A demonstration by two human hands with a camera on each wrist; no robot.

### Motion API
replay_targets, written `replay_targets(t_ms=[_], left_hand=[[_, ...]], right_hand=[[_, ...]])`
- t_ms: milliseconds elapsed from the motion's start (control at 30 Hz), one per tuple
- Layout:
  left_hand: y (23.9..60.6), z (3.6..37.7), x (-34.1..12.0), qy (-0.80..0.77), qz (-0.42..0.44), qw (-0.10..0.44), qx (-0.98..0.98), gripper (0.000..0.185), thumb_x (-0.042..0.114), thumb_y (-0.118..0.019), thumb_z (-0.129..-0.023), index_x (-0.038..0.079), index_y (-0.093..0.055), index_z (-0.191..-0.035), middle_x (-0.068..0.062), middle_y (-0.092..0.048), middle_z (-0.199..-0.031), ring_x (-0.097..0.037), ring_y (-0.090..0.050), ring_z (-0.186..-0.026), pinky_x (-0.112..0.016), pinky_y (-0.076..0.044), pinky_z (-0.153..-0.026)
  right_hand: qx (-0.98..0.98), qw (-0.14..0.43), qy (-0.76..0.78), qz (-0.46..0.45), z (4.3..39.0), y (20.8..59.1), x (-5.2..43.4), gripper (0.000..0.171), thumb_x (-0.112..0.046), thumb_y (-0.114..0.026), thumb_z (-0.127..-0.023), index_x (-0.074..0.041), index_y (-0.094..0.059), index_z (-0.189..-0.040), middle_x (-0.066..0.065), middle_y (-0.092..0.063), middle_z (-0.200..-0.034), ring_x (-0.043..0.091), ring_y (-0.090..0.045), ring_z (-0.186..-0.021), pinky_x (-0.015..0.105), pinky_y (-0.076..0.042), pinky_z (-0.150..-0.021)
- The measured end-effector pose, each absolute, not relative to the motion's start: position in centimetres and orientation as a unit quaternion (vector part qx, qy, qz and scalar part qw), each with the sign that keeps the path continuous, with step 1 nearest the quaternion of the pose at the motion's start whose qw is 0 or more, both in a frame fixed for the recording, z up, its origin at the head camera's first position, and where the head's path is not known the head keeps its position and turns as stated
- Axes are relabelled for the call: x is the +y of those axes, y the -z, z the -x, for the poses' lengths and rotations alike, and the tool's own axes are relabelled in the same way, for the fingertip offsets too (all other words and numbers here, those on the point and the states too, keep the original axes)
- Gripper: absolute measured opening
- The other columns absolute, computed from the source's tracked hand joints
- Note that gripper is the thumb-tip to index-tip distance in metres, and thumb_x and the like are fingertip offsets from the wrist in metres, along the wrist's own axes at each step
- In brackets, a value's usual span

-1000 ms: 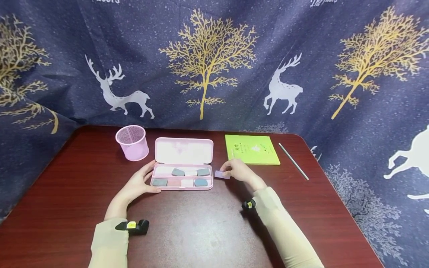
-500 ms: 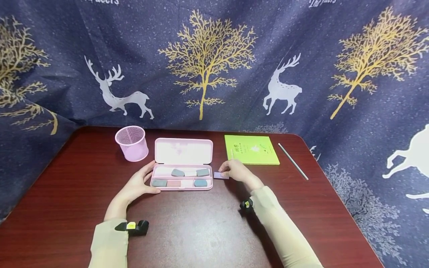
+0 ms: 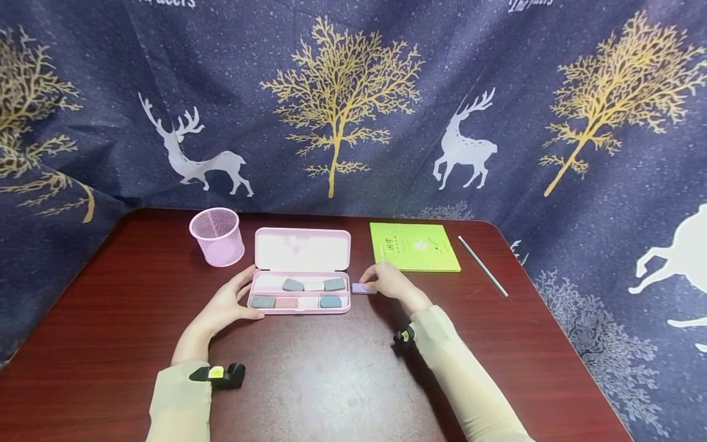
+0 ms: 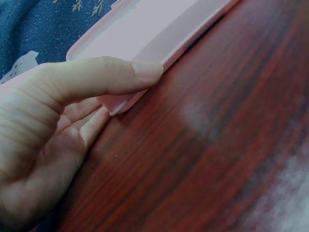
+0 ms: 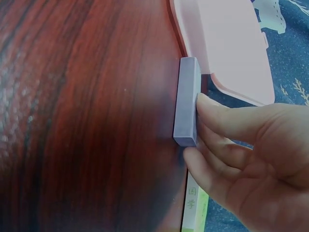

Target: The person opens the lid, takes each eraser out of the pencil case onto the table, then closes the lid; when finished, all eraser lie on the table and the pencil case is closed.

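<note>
A pink pencil case point(image 3: 301, 311) lies with its lid point(image 3: 302, 249) raised. Several block erasers are inside: grey ones, a pink one point(image 3: 286, 302), white ones and a blue one point(image 3: 331, 301). My left hand point(image 3: 225, 302) holds the case's left end, thumb at the front corner and fingers behind; in the left wrist view the thumb presses the case's edge. My right hand point(image 3: 389, 281) pinches a lilac rectangular eraser point(image 5: 187, 101), which is at table level just off the case's right end. Some right fingers are partly hidden behind the thumb.
A pink mesh pen cup point(image 3: 218, 239) stands behind my left hand. Beyond my right hand lies a green book point(image 3: 417, 245), with a thin, pale green stick point(image 3: 483, 266) to its right. A patterned cloth point(image 3: 353, 123) hangs behind the brown table point(image 3: 309, 374).
My right hand has shifted slightly left and lowered the lilac eraser, so it now looks flatter and nearer the pencil case. My left hand keeps its hold on the case.
</note>
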State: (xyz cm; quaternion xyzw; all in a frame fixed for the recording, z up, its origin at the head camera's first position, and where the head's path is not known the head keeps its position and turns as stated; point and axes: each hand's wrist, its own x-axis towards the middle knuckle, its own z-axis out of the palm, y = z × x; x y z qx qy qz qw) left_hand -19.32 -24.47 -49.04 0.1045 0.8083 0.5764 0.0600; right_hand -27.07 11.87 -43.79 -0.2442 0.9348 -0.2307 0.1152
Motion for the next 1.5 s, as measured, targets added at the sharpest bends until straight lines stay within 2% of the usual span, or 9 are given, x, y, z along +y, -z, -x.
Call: replay_targets(t_ms=[267, 500, 733, 1133, 1267, 1367, 1500], left_hand=[[48.8, 19.2, -24.4, -0.571, -0.101, 0.063, 0.812, 0.109, -0.001, -0.084, -0.069, -0.008, -0.014, -0.152, -0.032, -0.021, -0.156, -0.048, -0.026, -0.143, -0.012, -0.039, -0.106], [48.6, 19.2, -24.3, -0.563, -0.099, 0.064, 0.818, 0.109, 0.001, -0.084, -0.069, -0.008, -0.014, -0.152, -0.032, -0.021, -0.156, -0.048, -0.027, -0.143, -0.020, -0.038, -0.108], [48.6, 19.2, -24.3, -0.568, -0.096, 0.066, 0.815, 0.109, 0.000, -0.084, -0.069, -0.008, -0.013, -0.152, -0.032, -0.020, -0.156, -0.048, -0.026, -0.143, -0.013, -0.038, -0.106], [48.6, 19.2, -24.3, -0.571, -0.096, 0.067, 0.813, 0.110, -0.001, -0.084, -0.069, -0.008, -0.013, -0.152, -0.032, -0.020, -0.157, -0.048, -0.027, -0.143, -0.006, -0.038, -0.102], [48.6, 19.2, -24.3, -0.568, -0.099, 0.065, 0.815, 0.110, 0.000, -0.084, -0.069, -0.008, -0.014, -0.152, -0.032, -0.021, -0.157, -0.048, -0.028, -0.142, -0.011, -0.039, -0.105], [48.7, 19.2, -24.4, -0.566, -0.104, 0.062, 0.815, 0.109, 0.000, -0.084, -0.069, -0.008, -0.014, -0.152, -0.032, -0.021, -0.156, -0.048, -0.028, -0.142, -0.012, -0.039, -0.105], [48.8, 19.2, -24.4, -0.570, -0.112, 0.057, 0.812, 0.109, -0.002, -0.084, -0.068, -0.010, -0.014, -0.151, -0.033, -0.020, -0.156, -0.050, -0.028, -0.142, -0.003, -0.037, -0.101]], right_hand=[[0.931, 0.102, 0.254, 0.242, 27.2, 43.6, 11.8, 0.012, -0.003, -0.068, -0.087, 0.000, -0.074, -0.097, 0.010, -0.075, -0.095, 0.022, -0.067, -0.092, 0.035, -0.057, -0.086], [0.927, 0.055, 0.271, 0.252, 26.9, 42.7, 10.1, 0.010, -0.007, -0.068, -0.088, -0.004, -0.075, -0.095, 0.007, -0.075, -0.094, 0.021, -0.067, -0.092, 0.036, -0.056, -0.089], [0.917, 0.022, 0.273, 0.289, 26.6, 42.3, 6.8, 0.009, -0.011, -0.069, -0.088, -0.006, -0.076, -0.092, 0.004, -0.076, -0.092, 0.019, -0.070, -0.091, 0.031, -0.057, -0.084], [0.913, 0.093, 0.275, 0.287, 25.5, 42.9, 1.0, 0.017, -0.010, -0.066, -0.091, -0.004, -0.075, -0.105, 0.008, -0.076, -0.099, 0.018, -0.069, -0.091, 0.023, -0.055, -0.080], [0.918, 0.098, 0.255, 0.289, 25.0, 42.9, -0.2, 0.020, -0.009, -0.067, -0.090, -0.004, -0.074, -0.108, 0.007, -0.076, -0.100, 0.017, -0.070, -0.092, 0.021, -0.055, -0.078], [0.922, 0.094, 0.234, 0.295, 24.7, 42.8, -0.9, 0.022, -0.008, -0.067, -0.090, -0.004, -0.074, -0.110, 0.007, -0.075, -0.102, 0.017, -0.070, -0.093, 0.021, -0.056, -0.082], [0.927, 0.092, 0.211, 0.297, 24.4, 42.9, -1.6, 0.026, -0.010, -0.065, -0.092, -0.005, -0.071, -0.117, 0.007, -0.074, -0.111, 0.018, -0.069, -0.103, 0.026, -0.056, -0.090]])
